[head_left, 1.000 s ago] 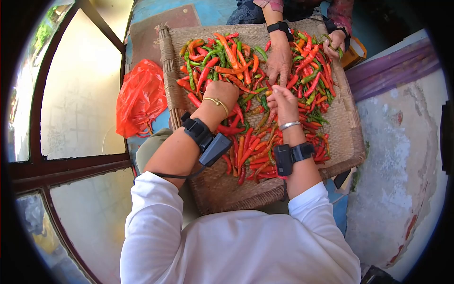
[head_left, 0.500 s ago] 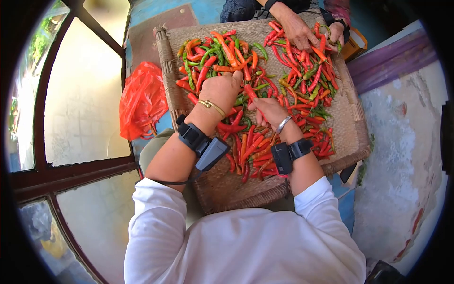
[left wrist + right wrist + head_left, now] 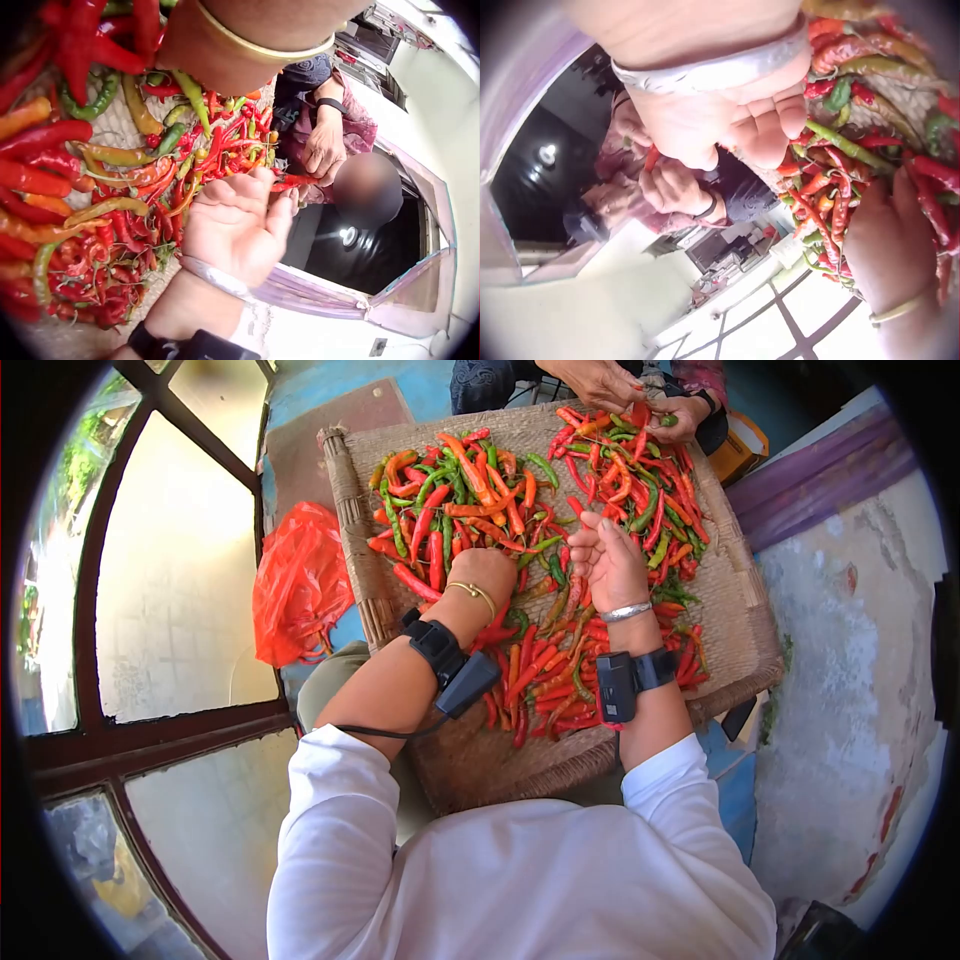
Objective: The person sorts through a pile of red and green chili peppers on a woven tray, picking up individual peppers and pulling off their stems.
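Red, orange and green peppers (image 3: 550,680) lie heaped on a woven mat (image 3: 730,615). My left hand (image 3: 483,575), with a gold bangle, reaches down into the left side of the heap; in the right wrist view the left hand's (image 3: 891,244) fingers touch peppers, their tips partly hidden, so a grip cannot be made out. To its right, my right hand (image 3: 608,565), wearing a silver bangle, is raised over the peppers. Seen in the left wrist view, the right hand (image 3: 232,225) has its palm up and fingers loosely bent, with nothing in it.
Across the mat, another person's hands (image 3: 600,382) hold a red pepper above the far right pile. A red plastic bag (image 3: 300,585) lies left of the mat, near framed glass panes (image 3: 180,570). A whitish wall (image 3: 850,650) stands on the right.
My right hand has moved away from my left and turned palm up; the red pepper between them is gone from it. The other person's hands have lifted off the pile toward the far edge.
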`<state>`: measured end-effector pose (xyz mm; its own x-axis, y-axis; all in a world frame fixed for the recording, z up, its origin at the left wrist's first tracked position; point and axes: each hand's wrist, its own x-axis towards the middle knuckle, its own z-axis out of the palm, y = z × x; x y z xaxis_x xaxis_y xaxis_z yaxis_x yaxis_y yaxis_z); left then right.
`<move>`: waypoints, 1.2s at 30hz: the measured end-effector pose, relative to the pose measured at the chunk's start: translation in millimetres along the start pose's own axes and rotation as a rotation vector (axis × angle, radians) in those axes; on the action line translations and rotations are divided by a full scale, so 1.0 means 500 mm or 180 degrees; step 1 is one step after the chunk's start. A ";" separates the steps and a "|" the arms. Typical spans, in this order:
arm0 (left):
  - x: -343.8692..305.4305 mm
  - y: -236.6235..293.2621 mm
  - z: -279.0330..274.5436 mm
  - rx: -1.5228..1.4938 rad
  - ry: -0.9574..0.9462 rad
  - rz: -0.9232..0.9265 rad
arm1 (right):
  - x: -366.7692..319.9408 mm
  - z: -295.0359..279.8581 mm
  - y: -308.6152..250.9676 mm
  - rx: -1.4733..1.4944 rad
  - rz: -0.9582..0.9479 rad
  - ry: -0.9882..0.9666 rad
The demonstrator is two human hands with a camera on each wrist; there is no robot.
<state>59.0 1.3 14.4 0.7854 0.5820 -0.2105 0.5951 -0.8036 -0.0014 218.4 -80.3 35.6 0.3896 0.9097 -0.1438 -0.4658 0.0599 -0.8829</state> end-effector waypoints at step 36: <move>0.012 -0.010 -0.022 -0.0487 -0.0144 0.0153 | -0.526 0.174 -0.449 -0.0784 -0.3824 -0.2397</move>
<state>62.7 10.0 23.8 0.8072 0.5344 -0.2506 0.5787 -0.8001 0.1578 151.3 -297.6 310.3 -0.1004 0.3618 0.9268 0.0140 0.9319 -0.3623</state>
